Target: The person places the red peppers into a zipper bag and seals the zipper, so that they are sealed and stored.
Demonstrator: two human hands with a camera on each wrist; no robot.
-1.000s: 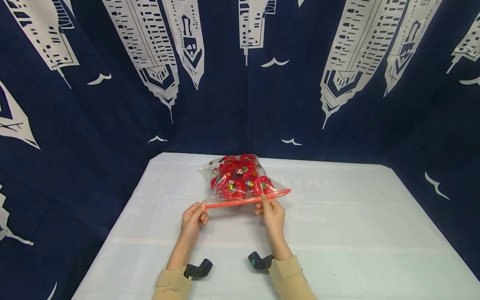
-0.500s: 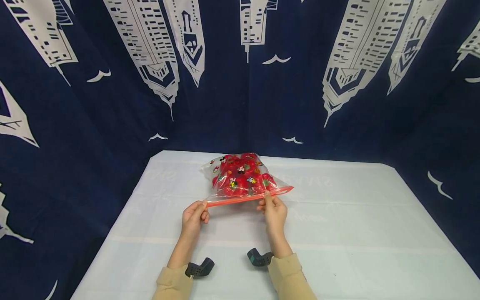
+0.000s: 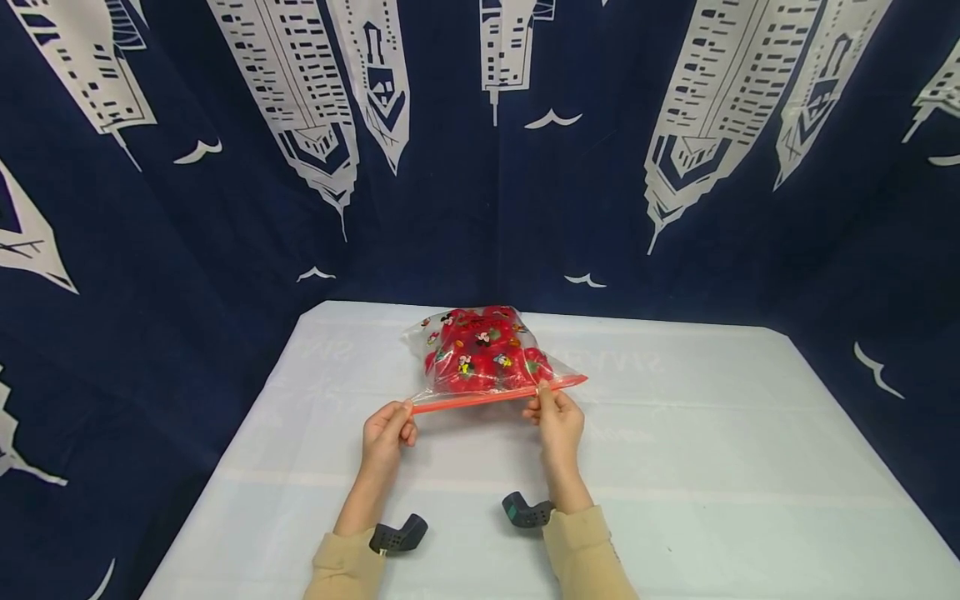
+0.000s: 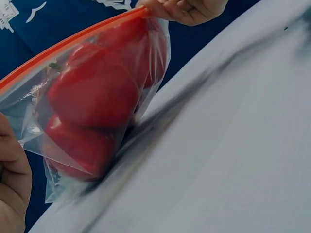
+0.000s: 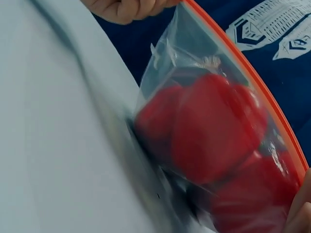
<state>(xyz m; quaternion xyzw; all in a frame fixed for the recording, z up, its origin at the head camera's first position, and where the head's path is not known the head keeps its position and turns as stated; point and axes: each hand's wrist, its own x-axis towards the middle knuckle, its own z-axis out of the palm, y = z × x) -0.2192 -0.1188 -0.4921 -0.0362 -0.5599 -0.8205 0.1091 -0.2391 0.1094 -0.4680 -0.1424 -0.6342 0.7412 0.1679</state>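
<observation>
Both hands pinch the bag's (image 3: 487,362) orange zip strip (image 3: 495,395); no legible writing.

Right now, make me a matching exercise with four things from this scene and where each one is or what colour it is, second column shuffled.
Things:
1. left hand
2. right hand
3. zip strip
4. red items

Descriptions:
A. orange, stretched between the two hands
B. inside the clear bag
C. pinches the strip's left end
D. pinches the strip near its right end

Pairs: 1-C, 2-D, 3-A, 4-B
</observation>
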